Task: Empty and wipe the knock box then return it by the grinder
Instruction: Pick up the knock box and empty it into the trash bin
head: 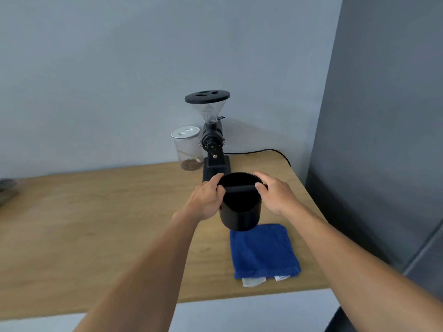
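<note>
1. The left hand [208, 196] and right hand [275, 195] clasp the black knock box [239, 212] from either side, thumbs at the ends of its bar [240, 188].
2. The box sits between the hands, tilted slightly toward the camera; whether it touches the table [96, 224] is unclear.
3. Just beyond the hands stands the grinder [212, 140], a jar [187, 149] at its left.
4. Below the right hand lies a blue cloth [262, 252].

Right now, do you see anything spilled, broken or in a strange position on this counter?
Nothing stands out. The left hand and right hand hold the black knock box upright in front of the grinder. The blue cloth lies flat, and no grounds show on the counter.
</note>
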